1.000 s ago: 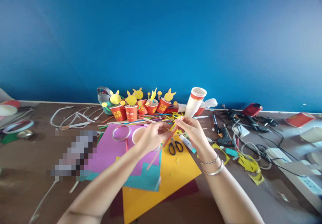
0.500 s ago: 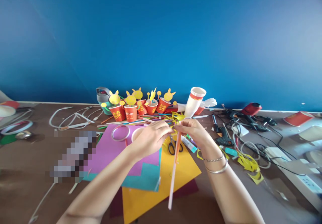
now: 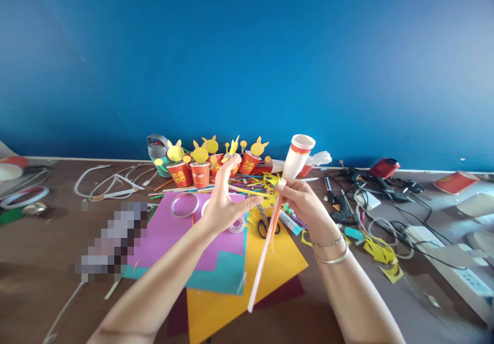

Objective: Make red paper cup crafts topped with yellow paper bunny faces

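Between the fingertips of my right hand (image 3: 303, 200) is the upper end of a long, pale pink straw (image 3: 259, 272), which slants down toward me over the yellow paper. My left hand (image 3: 224, 200) holds nothing; its thumb and fingers are spread above the purple sheet (image 3: 162, 230). A small tape roll (image 3: 236, 225) shows just below the left thumb. Black-handled scissors (image 3: 263, 227) lie between the hands, partly among yellow paper scraps. Behind my left fingers stand several red paper cups (image 3: 200, 175) with yellow eared paper heads, one partly hidden by the hand.
A leaning stack of white paper cups (image 3: 296, 158) stands near the blue wall. Glue guns (image 3: 343, 209), dark cables and a white power strip (image 3: 459, 269) lie on the right. White cable (image 3: 111, 179) and a blurred-out object (image 3: 116, 241) are on the left.
My left hand has come away from my right hand and opened, its fingers now raised. The straw's lower end has swung to the left, still held in my right hand.
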### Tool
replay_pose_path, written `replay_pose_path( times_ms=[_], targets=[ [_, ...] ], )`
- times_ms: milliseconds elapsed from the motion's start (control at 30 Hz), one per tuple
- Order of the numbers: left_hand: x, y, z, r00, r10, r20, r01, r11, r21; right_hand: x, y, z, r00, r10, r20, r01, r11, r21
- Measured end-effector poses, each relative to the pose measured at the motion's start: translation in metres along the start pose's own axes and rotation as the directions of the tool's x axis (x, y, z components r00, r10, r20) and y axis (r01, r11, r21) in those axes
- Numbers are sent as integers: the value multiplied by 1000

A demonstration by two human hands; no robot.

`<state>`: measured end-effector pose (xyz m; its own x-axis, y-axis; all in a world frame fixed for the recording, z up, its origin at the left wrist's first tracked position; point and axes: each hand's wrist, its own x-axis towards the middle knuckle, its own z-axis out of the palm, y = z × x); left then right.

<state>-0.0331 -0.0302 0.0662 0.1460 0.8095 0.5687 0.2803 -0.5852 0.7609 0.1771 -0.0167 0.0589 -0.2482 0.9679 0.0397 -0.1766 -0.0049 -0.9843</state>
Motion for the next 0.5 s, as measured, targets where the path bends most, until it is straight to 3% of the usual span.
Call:
replay_pose_path(
  times_ms=[33,100,167,200,267,367,500],
  targets=[
    [1,-2,2,989,-147,19,148,981,-128,-1,-1,1,999,-19,-28,19,1000,19],
    [1,-3,8,904,-378,200,425,848,-316,-2,-1,4,998,-47,-42,48,999,17],
    [-2,-1,16,801,-460,384,594,693,-408,-4,-1,7,997,-64,-32,64,998,-8],
    [-4,0,21,786,-457,417,616,642,-457,-4,-1,8,997,-69,-25,69,997,-18],
    [-9,2,31,824,-442,354,565,595,-572,-5,0,11,997,-78,-24,78,997,-22],
    [-15,1,43,894,-404,195,420,600,-681,-5,1,14,994,-102,-42,101,994,-34],
    [-13,-3,38,947,-276,163,318,748,-583,-8,-4,17,993,-117,14,118,990,-75]
  ],
)
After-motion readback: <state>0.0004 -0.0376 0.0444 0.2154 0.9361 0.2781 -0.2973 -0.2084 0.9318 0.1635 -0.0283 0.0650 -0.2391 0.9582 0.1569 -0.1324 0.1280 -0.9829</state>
